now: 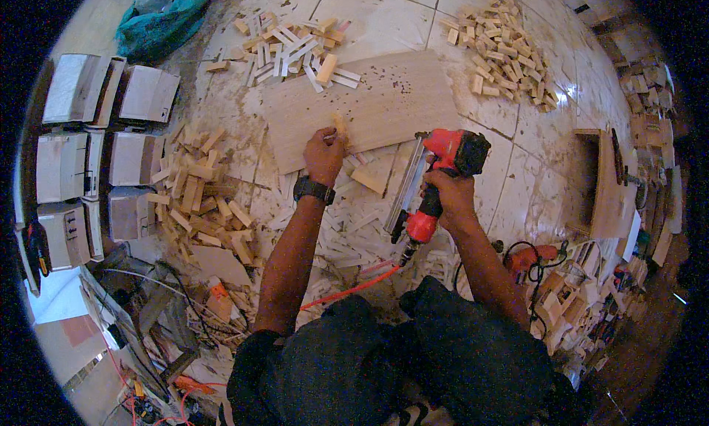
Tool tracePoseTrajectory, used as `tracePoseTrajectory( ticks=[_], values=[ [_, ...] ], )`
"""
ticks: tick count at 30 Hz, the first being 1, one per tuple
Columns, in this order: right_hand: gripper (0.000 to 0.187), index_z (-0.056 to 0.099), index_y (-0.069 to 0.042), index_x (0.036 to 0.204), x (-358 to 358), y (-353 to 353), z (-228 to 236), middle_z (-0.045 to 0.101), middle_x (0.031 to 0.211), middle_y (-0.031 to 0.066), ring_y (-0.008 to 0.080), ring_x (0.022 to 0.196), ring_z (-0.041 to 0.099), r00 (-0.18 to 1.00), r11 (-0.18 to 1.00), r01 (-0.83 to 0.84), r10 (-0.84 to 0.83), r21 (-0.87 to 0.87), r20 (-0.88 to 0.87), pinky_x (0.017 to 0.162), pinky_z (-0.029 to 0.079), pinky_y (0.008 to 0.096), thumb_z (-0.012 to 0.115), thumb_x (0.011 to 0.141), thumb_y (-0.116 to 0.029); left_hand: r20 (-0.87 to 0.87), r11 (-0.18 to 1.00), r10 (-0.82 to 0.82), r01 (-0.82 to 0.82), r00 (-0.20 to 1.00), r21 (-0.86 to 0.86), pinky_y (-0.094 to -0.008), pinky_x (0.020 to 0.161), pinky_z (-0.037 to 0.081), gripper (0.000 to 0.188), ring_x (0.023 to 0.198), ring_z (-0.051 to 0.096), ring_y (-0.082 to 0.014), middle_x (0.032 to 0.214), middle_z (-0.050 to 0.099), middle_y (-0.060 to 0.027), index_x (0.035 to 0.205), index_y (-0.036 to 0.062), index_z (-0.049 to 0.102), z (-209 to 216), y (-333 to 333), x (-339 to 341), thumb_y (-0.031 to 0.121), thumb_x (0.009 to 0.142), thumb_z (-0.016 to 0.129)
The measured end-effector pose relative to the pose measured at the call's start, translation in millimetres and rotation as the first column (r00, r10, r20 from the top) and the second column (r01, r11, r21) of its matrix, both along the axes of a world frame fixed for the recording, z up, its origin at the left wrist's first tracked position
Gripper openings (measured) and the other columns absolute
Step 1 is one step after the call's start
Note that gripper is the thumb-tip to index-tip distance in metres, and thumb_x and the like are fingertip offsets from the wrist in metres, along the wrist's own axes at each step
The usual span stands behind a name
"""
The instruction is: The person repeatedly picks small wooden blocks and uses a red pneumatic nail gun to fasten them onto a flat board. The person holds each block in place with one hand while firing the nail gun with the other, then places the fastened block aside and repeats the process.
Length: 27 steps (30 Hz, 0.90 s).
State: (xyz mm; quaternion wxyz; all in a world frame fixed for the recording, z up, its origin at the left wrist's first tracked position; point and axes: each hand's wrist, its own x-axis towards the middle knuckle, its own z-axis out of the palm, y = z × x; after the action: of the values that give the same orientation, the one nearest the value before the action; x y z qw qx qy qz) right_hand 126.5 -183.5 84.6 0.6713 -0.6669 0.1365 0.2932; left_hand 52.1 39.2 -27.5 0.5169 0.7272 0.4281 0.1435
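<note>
My right hand is wrapped round the black grip of a red and black air nailer. Its silver magazine points down and left, and an orange air hose runs from the handle's end. With a dark watch on the wrist, my left hand pinches a small wooden block over a flat wooden board. The fingers partly hide the block. Dark specks are scattered on the board, and a loose block lies by its near edge.
Wood blocks lie in piles at the left and far right. White and tan strips are heaped beyond the board. Cardboard boxes stand on the left. An open wooden box and a corded orange tool are at right.
</note>
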Motion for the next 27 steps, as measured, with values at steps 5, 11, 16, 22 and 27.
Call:
tracePoseTrajectory(
  ticks=[5, 11, 16, 22, 27],
  values=[
    [0.029, 0.058, -0.004, 0.097, -0.6, -1.1, 2.2, 0.057, 0.065, 0.0044, 0.0147, 0.050, 0.055, 0.999, 1.000, 0.025, -0.025, 0.011, -0.021, 0.047, 0.048, 0.0294, 0.061, 0.069, 0.003, -0.211, 0.900, -0.135, 0.209, 0.968, 0.383, -0.0361, 0.065, 0.052, 0.023, 0.069, 0.066, -0.0286, 0.077, 0.067, -0.0146, 0.091, 0.0037, 0.065, 2.2, 1.1, -2.5, 0.021, 0.075, 0.068],
    [0.029, 0.057, -0.004, 0.097, 0.8, -4.0, 1.2, 0.058, 0.069, 0.0050, 0.0148, 0.050, 0.055, 0.999, 0.999, 0.012, -0.010, 0.044, -0.034, 0.046, 0.048, 0.0295, 0.061, 0.069, 0.003, -0.203, 0.876, -0.162, 0.236, 0.966, 0.421, -0.0400, 0.065, 0.051, 0.018, 0.071, 0.064, -0.0293, 0.085, 0.065, -0.0141, 0.093, 0.0056, 0.063, 20.1, -14.4, -8.3, 0.017, 0.079, 0.062],
    [0.032, 0.057, -0.003, 0.100, 5.0, -8.6, -0.1, 0.060, 0.074, 0.0057, 0.0156, 0.051, 0.056, 0.999, 0.999, 0.034, -0.033, 0.035, -0.011, 0.046, 0.049, 0.0300, 0.061, 0.069, 0.003, -0.291, 0.319, -0.692, 0.641, 0.661, 0.698, -0.0460, 0.071, 0.048, 0.024, 0.083, 0.059, -0.0370, 0.095, 0.059, -0.0179, 0.102, 0.0053, 0.058, 28.4, -39.8, -41.9, 0.006, 0.080, 0.051],
    [0.023, 0.053, -0.003, 0.089, 6.7, -11.1, 2.0, 0.058, 0.067, 0.0078, 0.0194, 0.052, 0.059, 1.000, 1.000, 0.023, -0.023, -0.018, -0.005, 0.047, 0.050, 0.0323, 0.063, 0.069, 0.001, -0.291, 0.774, -0.523, 0.590, 0.801, 0.231, -0.0474, 0.076, 0.049, 0.035, 0.095, 0.057, -0.0390, 0.107, 0.057, -0.0183, 0.108, 0.0046, 0.052, 48.4, -60.8, -15.5, 0.022, 0.079, 0.063],
    [0.027, 0.055, -0.003, 0.094, 4.9, -7.5, 7.3, 0.059, 0.071, 0.0068, 0.0179, 0.053, 0.058, 0.999, 0.999, 0.048, -0.048, 0.020, 0.000, 0.048, 0.050, 0.0321, 0.063, 0.069, 0.002, -0.371, 0.867, -0.310, 0.420, 0.875, 0.267, -0.0456, 0.079, 0.049, 0.056, 0.097, 0.057, -0.0390, 0.103, 0.059, -0.0230, 0.118, 0.0018, 0.042, 58.1, -56.8, 51.9, 0.030, 0.077, 0.067]
  ],
)
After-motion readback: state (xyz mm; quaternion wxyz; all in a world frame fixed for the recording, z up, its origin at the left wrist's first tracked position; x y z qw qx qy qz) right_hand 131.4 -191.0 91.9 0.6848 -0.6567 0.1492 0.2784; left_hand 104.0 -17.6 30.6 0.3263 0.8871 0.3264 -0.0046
